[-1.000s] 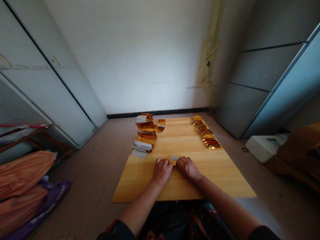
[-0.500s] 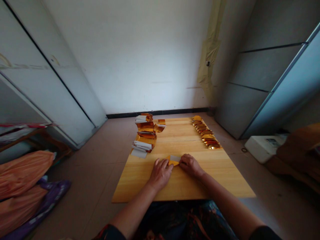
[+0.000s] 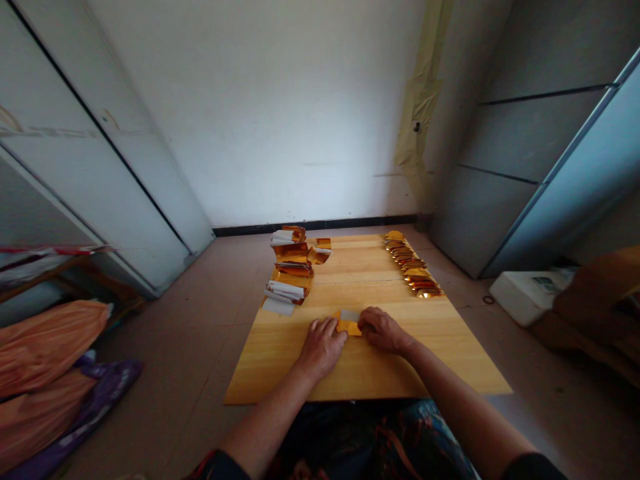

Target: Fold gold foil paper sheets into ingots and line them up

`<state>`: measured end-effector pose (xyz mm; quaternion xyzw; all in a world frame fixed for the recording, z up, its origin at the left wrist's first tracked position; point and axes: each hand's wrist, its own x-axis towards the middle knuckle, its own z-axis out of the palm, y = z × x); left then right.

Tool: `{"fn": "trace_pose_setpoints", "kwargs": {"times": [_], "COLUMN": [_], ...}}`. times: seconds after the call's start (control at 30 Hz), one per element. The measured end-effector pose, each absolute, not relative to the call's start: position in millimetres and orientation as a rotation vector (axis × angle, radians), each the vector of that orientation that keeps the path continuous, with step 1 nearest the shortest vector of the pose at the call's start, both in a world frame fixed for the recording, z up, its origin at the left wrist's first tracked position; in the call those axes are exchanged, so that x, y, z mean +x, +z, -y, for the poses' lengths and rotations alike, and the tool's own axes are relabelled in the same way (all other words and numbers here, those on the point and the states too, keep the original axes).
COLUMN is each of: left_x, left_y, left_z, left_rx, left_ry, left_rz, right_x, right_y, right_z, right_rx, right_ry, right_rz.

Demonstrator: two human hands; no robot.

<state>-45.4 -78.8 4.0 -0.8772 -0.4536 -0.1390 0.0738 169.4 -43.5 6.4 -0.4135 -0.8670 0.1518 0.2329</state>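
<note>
A sheet of gold foil paper (image 3: 349,327), partly folded with a pale grey side showing at its far edge, lies on the wooden board (image 3: 380,373). On its left end my left hand (image 3: 323,343) presses down, thumb along the near side and fingers over the top. My right hand (image 3: 383,329) has its fingers closed at the paper's right end; the fingertips are partly hidden. At the far left of the board, loose stacks of gold and grey foil sheets (image 3: 293,270) stand in a column. A row of folded gold foil pieces (image 3: 413,267) runs along the right edge.
Beyond the board is a white wall (image 3: 300,133) with a black skirting. A grey cabinet (image 3: 500,180) and a white box (image 3: 525,293) stand to the right. Orange cloth (image 3: 50,347) and a purple bag (image 3: 100,400) lie at the left.
The near flap of the foil paper has gone from a pointed triangle to a wider, squarer shape. My right hand has shifted slightly at its right end; my left hand stays put.
</note>
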Motion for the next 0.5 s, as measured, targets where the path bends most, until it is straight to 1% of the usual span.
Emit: {"fn": "trace_pose_setpoints", "kwargs": {"times": [0.1,0.33,0.5], "left_x": [-46,-46,-48], "left_y": [6,8,5], "left_z": [79,79,77], "left_rx": [-2.653,-2.686,-2.687], "left_ry": [-0.434,-0.461,-0.440], "left_rz": [1.383,1.390,1.400], "right_x": [170,162,159], "right_y": [10,12,8], "right_z": [50,61,55], "right_rx": [-1.134,-1.194,-1.325], "right_ry": [0.352,0.051,0.024], "right_rz": [2.420,2.546,2.559]}}
